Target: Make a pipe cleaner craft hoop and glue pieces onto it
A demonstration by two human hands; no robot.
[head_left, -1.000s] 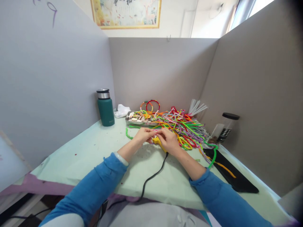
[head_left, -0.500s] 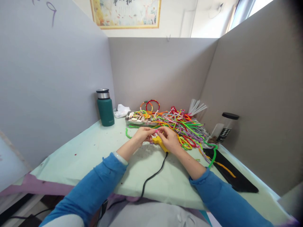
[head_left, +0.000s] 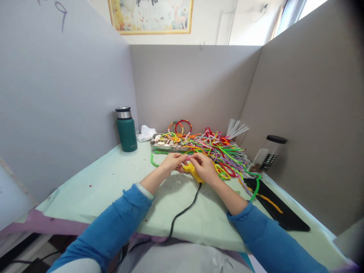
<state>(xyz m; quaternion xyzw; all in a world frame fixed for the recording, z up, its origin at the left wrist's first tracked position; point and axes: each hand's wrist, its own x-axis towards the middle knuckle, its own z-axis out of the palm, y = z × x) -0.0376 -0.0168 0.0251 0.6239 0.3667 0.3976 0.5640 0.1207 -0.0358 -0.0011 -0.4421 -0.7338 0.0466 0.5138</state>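
Observation:
My left hand (head_left: 172,162) and my right hand (head_left: 204,167) meet over the table, fingertips pinched together on a small pink piece (head_left: 188,157). It is mostly covered by the fingers, so its exact kind is hard to make out. Just beneath my hands lies a yellow glue gun (head_left: 192,173), partly hidden by my right hand, with a black cord (head_left: 184,210) running to the table's front edge. Behind my hands a heap of colourful pipe cleaners (head_left: 222,148) spreads to the right. A metal tray (head_left: 155,146) of shells stands beyond my left hand.
A green bottle (head_left: 126,131) stands at the left, beside a white tissue pack (head_left: 146,133). Two wrapped rings (head_left: 183,121) lean behind the tray. White glue sticks (head_left: 237,129), a clear black-lidded jar (head_left: 270,153) and a black mat (head_left: 287,214) are on the right. Grey partitions enclose the table.
Both hands stay in nearly the same place, with only a slight shift of the fingers around the pink piece.

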